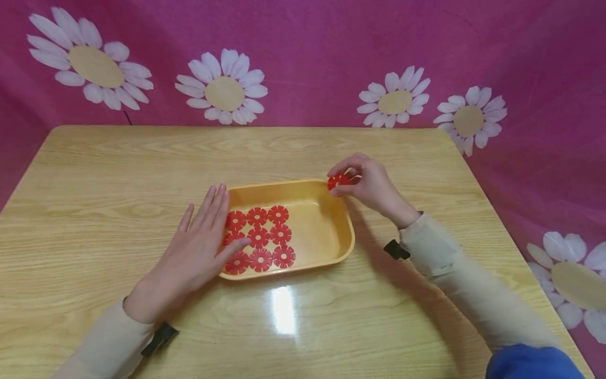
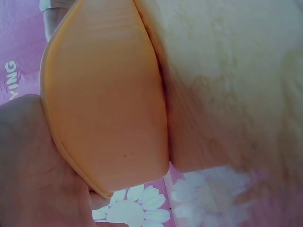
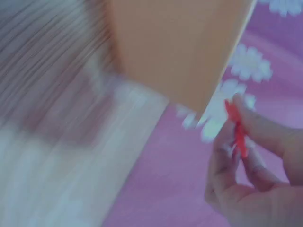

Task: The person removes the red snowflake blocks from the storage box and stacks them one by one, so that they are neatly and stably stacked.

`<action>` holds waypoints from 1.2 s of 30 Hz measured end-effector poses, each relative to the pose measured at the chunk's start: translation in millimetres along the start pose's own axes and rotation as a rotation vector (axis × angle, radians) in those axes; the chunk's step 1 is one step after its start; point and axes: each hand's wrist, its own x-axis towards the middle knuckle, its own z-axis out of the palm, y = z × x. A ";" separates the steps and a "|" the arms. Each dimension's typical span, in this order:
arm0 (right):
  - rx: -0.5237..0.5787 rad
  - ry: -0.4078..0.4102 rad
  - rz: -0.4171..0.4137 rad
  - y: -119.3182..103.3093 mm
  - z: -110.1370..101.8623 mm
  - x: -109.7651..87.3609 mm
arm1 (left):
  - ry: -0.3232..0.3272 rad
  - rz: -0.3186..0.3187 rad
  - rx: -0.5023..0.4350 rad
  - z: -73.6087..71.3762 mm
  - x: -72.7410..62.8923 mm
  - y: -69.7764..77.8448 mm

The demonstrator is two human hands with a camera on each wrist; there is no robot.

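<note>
A yellow plastic tray [image 1: 314, 226] rests on the table, with several red flower-shaped discs [image 1: 258, 237] laid flat in rows in its left part. My left hand [image 1: 201, 250] lies over the tray's left end, fingers straight, thumb reaching inside above the discs and hiding part of them. In the left wrist view, that hand touches the rim beside the tray's outer wall [image 2: 109, 104]. At the far right corner, my right hand [image 1: 374, 187] pinches one red flower-shaped disc [image 1: 337, 181] above the rim. The right wrist view shows this disc [image 3: 236, 127] edge-on between thumb and fingers.
The wood-grain table [image 1: 118, 179] extends around the tray on all sides. Behind it hangs a pink cloth [image 1: 307, 63] printed with large white daisies. A bright light reflection lies on the table in front of the tray.
</note>
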 end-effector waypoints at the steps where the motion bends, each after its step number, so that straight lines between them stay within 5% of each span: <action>1: 0.023 0.010 0.024 7.7 -5.7 -0.4 | 0.002 0.001 -0.002 -0.5 -0.4 -0.1; 10: -0.044 -0.012 0.197 76.5 -19.4 -14.2 | -0.004 0.003 -0.010 0.3 -0.9 -0.6; 16: -0.112 0.001 0.174 91.1 -20.2 -17.8 | 0.010 0.002 -0.009 2.0 0.0 -0.9; 27: -0.135 -0.011 0.179 93.3 -24.9 -19.9 | 0.013 0.005 -0.005 2.5 -0.1 -0.7; 31: -0.103 -0.005 0.204 78.7 -31.2 -20.2 | 0.011 0.005 -0.009 2.7 0.5 -0.8; 36: -0.026 0.014 0.110 48.9 -33.6 -17.9 | 0.016 0.003 -0.005 2.5 0.7 -1.6</action>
